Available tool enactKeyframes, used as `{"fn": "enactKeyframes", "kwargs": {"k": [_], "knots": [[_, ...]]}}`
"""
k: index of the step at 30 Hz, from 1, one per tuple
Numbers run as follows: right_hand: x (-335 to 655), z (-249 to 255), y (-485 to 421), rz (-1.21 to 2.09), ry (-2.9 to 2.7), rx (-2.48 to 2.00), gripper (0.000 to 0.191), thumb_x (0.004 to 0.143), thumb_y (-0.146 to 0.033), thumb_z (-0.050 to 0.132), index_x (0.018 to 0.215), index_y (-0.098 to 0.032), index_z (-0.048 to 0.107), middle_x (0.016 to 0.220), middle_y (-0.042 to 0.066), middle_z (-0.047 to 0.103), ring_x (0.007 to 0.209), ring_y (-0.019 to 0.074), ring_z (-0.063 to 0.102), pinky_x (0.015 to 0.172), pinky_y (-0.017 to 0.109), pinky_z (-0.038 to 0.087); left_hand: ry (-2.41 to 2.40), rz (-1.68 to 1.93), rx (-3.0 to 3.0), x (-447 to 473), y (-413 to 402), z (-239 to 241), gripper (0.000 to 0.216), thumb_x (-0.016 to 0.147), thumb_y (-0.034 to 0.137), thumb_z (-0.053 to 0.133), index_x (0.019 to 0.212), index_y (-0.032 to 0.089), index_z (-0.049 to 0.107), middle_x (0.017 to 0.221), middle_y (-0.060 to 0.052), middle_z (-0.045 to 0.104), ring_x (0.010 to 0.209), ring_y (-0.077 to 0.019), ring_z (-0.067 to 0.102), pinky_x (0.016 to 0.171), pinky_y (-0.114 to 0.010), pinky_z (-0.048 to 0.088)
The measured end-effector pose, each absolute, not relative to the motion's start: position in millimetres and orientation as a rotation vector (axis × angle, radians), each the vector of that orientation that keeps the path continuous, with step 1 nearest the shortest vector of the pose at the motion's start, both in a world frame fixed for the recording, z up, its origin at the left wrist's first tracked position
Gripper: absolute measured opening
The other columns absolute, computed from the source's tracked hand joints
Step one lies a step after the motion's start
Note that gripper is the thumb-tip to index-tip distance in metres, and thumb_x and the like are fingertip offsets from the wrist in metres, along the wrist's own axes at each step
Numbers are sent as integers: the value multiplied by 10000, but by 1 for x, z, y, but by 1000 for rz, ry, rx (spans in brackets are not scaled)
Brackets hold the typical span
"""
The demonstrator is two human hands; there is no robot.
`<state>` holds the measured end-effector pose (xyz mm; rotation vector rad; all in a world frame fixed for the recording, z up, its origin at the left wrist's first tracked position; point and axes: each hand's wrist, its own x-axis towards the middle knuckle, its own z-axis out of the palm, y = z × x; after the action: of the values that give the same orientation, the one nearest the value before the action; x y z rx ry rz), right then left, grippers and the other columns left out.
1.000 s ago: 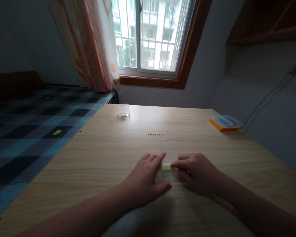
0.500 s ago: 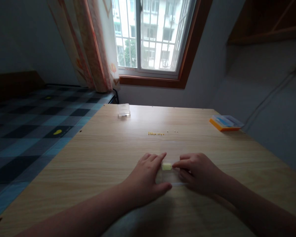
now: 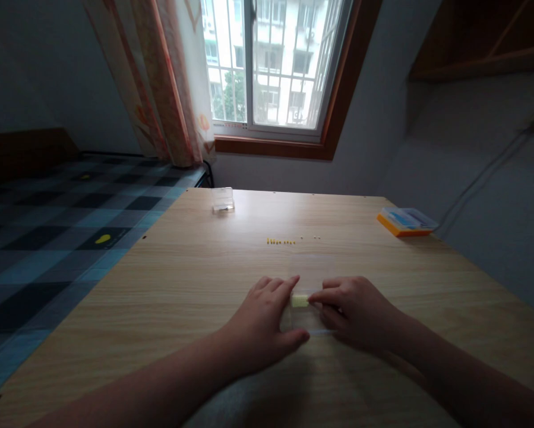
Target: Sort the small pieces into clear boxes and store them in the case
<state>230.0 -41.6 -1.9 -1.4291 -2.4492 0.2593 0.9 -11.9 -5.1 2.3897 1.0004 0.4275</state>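
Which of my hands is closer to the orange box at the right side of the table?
Right. The right hand rests nearer you and left of the orange box. The left hand rests farther left, across the small yellow piece from the right hand.

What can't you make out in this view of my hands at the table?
Head view:
Yellow piece by right hand: too small to identify.
Clear sheet beneath: edges hidden by left hand, right hand.
Yellow bits in a row: too tiny to count.
Orange case: label unreadable, too small.
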Motion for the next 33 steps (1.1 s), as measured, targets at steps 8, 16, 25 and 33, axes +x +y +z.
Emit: {"fn": "enactKeyframes", "kwargs": {"k": [8,16,25,33], "knots": [[230,-1,-42,263,-2451,-1425,287,860,-155,556,995,-270,781,785,2,691,681,123,607,642,249,348,981,455,2375,-1,-11,-7,798,756,323,760,1479,216,438,1366,-114,593,1289,-323,489,1129,-522,370],[235,-1,-42,183,-2338,-1253,291,863,-141,528,993,-233,772,738,4,653,632,115,569,608,242,365,991,424,2392,-1,-12,-6,830,748,325,771,1487,162,432,1370,-133,589,1285,-318,486,1140,-499,369],[276,17,1,-209,-1978,-1306,249,901,-192,548,1020,-196,767,770,50,666,787,187,585,769,326,455,980,462,2370,-1,-9,-10,825,733,327,771,1477,173,449,1383,-126,581,1273,-316,492,1135,-495,378],[278,5,90,8,-2221,-1550,175,889,-283,656,892,-199,810,846,52,723,777,154,625,772,270,443,987,486,2364,-2,-10,-10,815,729,319,765,1474,196,458,1373,-122,588,1286,-335,487,1134,-523,375]]}}
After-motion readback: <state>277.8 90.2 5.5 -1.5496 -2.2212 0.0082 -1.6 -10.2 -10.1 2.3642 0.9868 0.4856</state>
